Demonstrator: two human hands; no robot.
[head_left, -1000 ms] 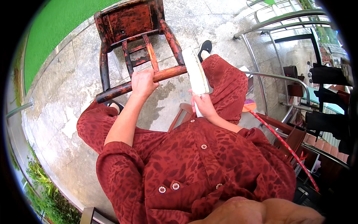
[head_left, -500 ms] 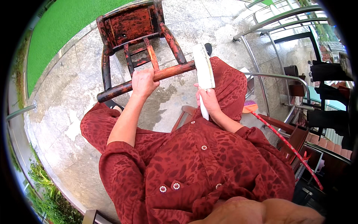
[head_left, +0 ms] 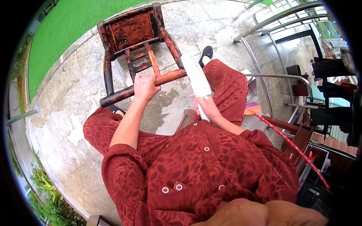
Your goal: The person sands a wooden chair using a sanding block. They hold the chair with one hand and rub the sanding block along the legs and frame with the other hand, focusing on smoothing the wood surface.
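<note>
A worn wooden chair (head_left: 134, 28) with flaking red and black paint lies tipped in front of me, its seat at the far end. My left hand (head_left: 145, 86) is wrapped round the thick top rail of its back, near the rail's middle. In my right hand (head_left: 206, 106) is the handle of a white tool with a flat oblong head (head_left: 196, 75), resembling a scrubbing brush. The head's upper part is against or just in front of the rail's right end; I cannot tell whether it touches. Which side carries bristles, if any, does not show clearly.
Wet patches mark the stone paving (head_left: 166, 103). Metal rails (head_left: 260, 64) and hanging dark clothes (head_left: 333, 90) stand at the right. A red patterned stick (head_left: 288, 142) with an orange-and-purple end slants beside my right knee. Green turf (head_left: 71, 34) borders the paving at far left.
The white tool has swung left and tilted over the rail's right end, my right hand moving slightly left and down. The rail has shifted slightly; my left hand keeps its hold.
</note>
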